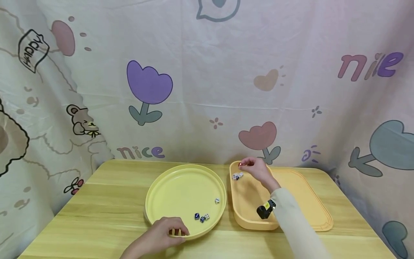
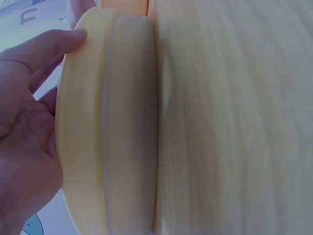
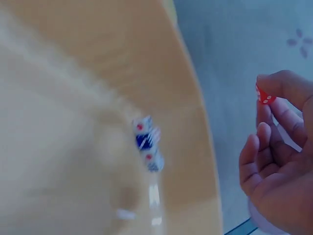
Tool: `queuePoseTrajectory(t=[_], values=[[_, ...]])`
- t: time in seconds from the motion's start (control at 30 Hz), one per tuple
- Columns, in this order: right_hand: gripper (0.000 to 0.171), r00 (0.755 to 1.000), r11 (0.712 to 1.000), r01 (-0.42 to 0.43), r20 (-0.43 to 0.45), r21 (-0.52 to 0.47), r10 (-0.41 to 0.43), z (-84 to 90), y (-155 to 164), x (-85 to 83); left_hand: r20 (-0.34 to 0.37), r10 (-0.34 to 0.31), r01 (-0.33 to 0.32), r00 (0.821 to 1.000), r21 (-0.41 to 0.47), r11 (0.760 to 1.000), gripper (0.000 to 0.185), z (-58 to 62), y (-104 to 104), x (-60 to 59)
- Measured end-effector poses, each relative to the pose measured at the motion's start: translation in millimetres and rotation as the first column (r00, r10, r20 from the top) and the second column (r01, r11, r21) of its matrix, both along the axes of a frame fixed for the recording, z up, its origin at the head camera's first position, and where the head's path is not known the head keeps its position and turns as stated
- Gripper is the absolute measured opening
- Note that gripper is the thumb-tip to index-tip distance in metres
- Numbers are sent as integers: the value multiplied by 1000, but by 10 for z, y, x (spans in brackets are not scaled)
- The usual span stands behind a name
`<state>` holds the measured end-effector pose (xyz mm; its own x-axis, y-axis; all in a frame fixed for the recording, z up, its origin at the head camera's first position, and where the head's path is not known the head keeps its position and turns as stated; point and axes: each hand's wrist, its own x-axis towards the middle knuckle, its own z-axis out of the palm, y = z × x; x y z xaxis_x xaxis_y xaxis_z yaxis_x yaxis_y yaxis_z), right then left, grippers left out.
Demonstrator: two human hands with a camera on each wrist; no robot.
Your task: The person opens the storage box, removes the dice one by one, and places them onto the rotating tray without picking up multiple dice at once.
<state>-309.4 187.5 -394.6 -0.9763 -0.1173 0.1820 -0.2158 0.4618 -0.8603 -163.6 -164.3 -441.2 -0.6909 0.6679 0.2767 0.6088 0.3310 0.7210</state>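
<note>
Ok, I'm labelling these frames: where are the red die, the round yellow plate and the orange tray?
red die (image 3: 264, 96), right wrist view, its visible face.
round yellow plate (image 1: 181, 169), head view, far rim.
orange tray (image 1: 249, 223), head view, near wall.

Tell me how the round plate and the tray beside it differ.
The round plate is pale yellow and circular; the tray is orange-yellow and oblong with deeper walls. The left hand grips the plate's near rim; the right hand, pinching a red die, hovers above the tray. Both hold dice.
</note>
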Motion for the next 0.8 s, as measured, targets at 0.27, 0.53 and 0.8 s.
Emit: queuePoseTrajectory(t=[0.27, 0.53, 0.8], values=[[13, 996, 996, -89, -22, -16, 88, 127, -138, 256, 41, 4, -4, 999, 3, 1000, 10, 4, 0, 7], [10, 995, 1000, -1, -103, 1, 1, 148, -317, 563, 20, -10, 10, 1000, 9, 1000, 7, -10, -4, 5], [14, 990, 999, 17, -142, 35, -12, 107, -550, 883, -17, -13, 14, 1000, 1, 1000, 12, -1, 7, -4]])
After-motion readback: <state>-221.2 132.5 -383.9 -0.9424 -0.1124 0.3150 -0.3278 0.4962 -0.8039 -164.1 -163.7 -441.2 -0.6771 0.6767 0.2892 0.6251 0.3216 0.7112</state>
